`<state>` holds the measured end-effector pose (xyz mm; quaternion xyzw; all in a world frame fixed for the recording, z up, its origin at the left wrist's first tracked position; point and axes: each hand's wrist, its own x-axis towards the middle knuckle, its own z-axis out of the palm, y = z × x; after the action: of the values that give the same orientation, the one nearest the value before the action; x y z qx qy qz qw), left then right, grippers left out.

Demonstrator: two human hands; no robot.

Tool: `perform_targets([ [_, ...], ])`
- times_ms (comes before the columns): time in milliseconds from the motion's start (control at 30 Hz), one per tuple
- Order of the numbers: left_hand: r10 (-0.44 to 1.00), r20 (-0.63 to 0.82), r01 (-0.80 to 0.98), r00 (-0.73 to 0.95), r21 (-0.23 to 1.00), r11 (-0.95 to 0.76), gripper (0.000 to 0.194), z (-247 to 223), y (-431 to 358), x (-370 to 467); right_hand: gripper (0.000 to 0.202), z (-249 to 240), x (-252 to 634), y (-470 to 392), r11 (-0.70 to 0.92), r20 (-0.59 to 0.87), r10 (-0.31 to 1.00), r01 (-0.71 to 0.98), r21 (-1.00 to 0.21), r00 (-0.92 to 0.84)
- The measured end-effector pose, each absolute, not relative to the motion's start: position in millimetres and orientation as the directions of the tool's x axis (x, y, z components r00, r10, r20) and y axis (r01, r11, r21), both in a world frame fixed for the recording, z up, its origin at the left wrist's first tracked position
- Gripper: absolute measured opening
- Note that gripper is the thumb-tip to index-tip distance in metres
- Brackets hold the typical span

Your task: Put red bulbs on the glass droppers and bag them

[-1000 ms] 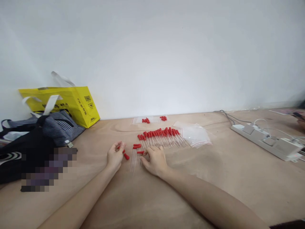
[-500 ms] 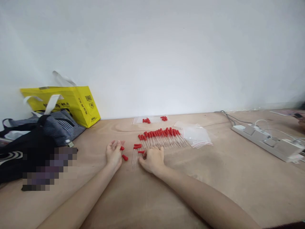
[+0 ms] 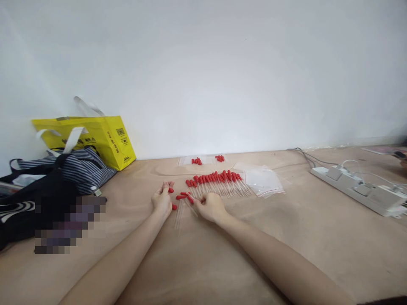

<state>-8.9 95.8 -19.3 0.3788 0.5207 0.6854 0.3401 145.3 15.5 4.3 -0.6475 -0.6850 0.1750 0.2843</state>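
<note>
My left hand (image 3: 163, 200) is closed on a red rubber bulb (image 3: 171, 190), pinched at its fingertips. Another red bulb (image 3: 174, 207) lies beside that hand. The fingers of my right hand (image 3: 210, 206) are closed on a red bulb (image 3: 190, 198). Loose red bulbs (image 3: 181, 197) lie between the hands, above several thin clear tubes (image 3: 179, 216). One more clear tube slants just left of my right hand; whether it joins the held bulb I cannot tell. Behind my right hand lies a row of red-capped droppers (image 3: 219, 180), side by side.
Clear plastic bags (image 3: 263, 180) lie right of the row. A further bag (image 3: 208, 160) with red bulbs is near the wall. On the right is a white power strip (image 3: 356, 190) with cables. A yellow bag (image 3: 111, 144) and a striped bag (image 3: 79, 169) stand left.
My left hand has moved right, closer to the loose bulbs. My right hand has shifted slightly right, and the bulb at its fingertips is now tilted. The loose bulbs and tubes have shifted a little.
</note>
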Motion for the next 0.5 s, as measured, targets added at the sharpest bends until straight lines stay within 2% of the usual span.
perform_targets([
  [67, 0.847, 0.172, -0.069, -0.503, 0.969, -0.238, 0.023, -17.3, 97.9, -7.1, 0.026, -2.8, 156.7, 12.3, 0.186, 0.236, 0.971, 0.723, -0.666, -0.033],
  [200, 0.811, 0.188, -0.057, -0.554, 0.963, -0.263, 0.022, -13.0, 94.9, -14.7, 0.018, -16.4, 182.2, 0.8, 0.353, 0.421, 0.905, 0.653, -0.67, -0.058],
  [367, 0.787, 0.219, -0.015, -0.577, 0.961, -0.278, 0.024, -14.2, 79.5, -30.5, 0.016, -19.6, 206.0, -16.0, 0.427, 0.472, 0.878, 0.562, -0.709, -0.072],
  [500, 0.777, 0.247, 0.053, -0.58, 0.962, -0.267, 0.025, -16.2, 61.7, -40.9, 0.02, -19.3, 212.7, -22.4, 0.513, 0.525, 0.84, 0.505, -0.694, -0.132],
])
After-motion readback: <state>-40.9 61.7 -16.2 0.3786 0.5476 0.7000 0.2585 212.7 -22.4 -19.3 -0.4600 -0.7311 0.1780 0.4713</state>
